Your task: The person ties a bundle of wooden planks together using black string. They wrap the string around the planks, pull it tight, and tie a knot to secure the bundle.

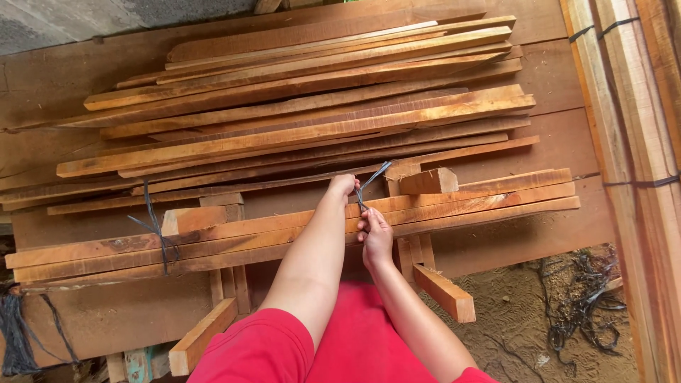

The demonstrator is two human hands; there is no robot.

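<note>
A bundle of long thin wooden slats (454, 204) lies across two wooden crosspieces in front of me. My left hand (342, 187) is closed on the far side of the bundle, on the dark strap (372, 181) that wraps around it. My right hand (376, 232) grips the same strap on the near side and pinches its ends above the slats. A second dark strap (157, 228), knotted, binds the bundle's left end.
A big loose pile of slats (305, 99) lies behind the bundle on wide planks. Tied planks (638, 128) stand along the right edge. Short wooden blocks (445, 292) jut toward me. Tangled dark straps (582, 298) lie on sawdust at lower right, more straps (18, 333) at lower left.
</note>
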